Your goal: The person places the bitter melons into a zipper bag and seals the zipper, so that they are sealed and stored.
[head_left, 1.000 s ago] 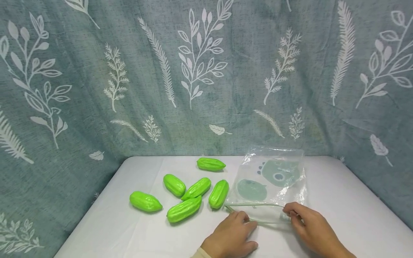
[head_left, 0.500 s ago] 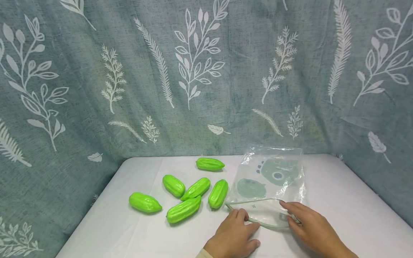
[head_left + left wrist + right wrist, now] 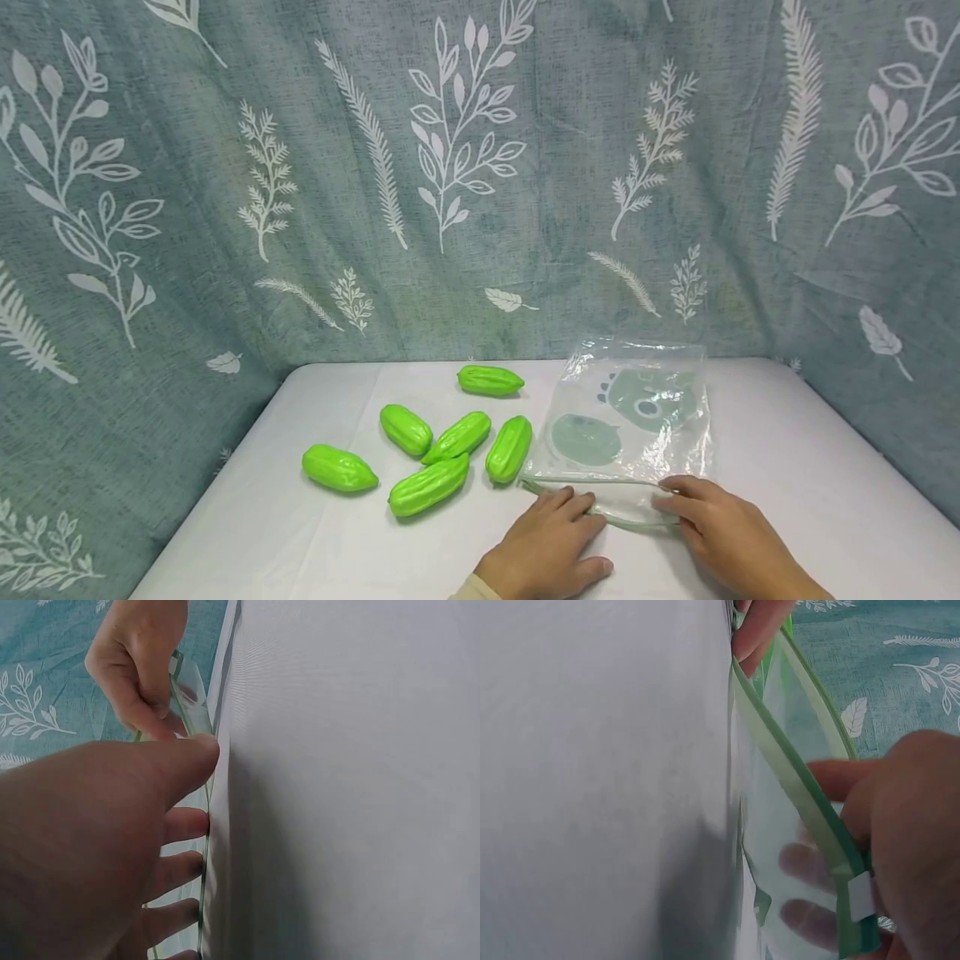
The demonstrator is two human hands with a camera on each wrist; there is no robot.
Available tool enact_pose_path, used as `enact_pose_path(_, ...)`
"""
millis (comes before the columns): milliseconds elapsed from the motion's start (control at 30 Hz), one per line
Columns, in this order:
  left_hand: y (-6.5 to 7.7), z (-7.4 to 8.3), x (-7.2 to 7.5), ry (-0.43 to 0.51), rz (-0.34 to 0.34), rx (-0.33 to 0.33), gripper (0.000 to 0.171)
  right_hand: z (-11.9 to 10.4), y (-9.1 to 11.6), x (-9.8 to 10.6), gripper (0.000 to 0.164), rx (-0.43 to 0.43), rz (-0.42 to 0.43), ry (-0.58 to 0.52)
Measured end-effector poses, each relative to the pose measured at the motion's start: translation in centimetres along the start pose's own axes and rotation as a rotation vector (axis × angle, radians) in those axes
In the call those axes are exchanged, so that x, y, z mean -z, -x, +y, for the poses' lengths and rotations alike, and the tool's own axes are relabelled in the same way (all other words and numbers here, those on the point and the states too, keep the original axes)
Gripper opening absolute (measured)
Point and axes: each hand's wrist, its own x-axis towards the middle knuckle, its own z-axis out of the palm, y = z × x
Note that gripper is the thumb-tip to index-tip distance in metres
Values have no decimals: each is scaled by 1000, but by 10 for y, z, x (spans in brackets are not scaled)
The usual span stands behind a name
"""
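Note:
A clear zip bag point(image 3: 577, 396) with green rims and printed cartoon shapes lies at the right of the table, its mouth toward me and slightly parted. My left hand point(image 3: 547, 537) rests over the left part of the mouth, fingers spread along the near rim. At the right end, my right hand point(image 3: 731, 533) holds the bag by its mouth. The right wrist view shows some right fingers point(image 3: 810, 922) through the clear film, beside a white slider point(image 3: 861, 896) on the green zip strip. In the left wrist view, left fingertips point(image 3: 184, 866) press at the green rim.
Several bright green, ridged, cucumber-shaped pieces lie left of the bag; the nearest piece point(image 3: 508, 450) is close beside it, another piece point(image 3: 490, 381) is near the back edge. A white cloth point(image 3: 247, 533) covers the table. A patterned curtain point(image 3: 555, 208) hangs behind.
The mouth's far rim rose at half a second ago and has dropped back, narrowing the gap. The right fingers came down with it; the left fingers spread slightly to the right.

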Motion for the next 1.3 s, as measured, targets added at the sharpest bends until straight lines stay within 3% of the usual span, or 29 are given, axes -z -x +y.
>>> enact_pose_path(233,0,-2,0,-45,46,-37,48,-1,0,1,37,-92,-46,10)
enact_pose_path(500,-1,-2,-1,-67,64,-25,47,-2,-1,3,53,-114,35,76)
enact_pose_path(600,0,-2,-2,-66,66,-23,47,-3,-2,5,58,-156,19,80)
enact_pose_path(733,0,-2,-3,-59,63,-21,46,-5,-2,7,59,-222,2,29)
enact_pose_path(1000,-1,-2,-4,-42,52,-13,47,-5,-1,0,70,-221,96,-108)
enact_pose_path(1300,-1,-3,-3,-25,58,-21,48,-6,0,-4,67,-307,-22,-228)
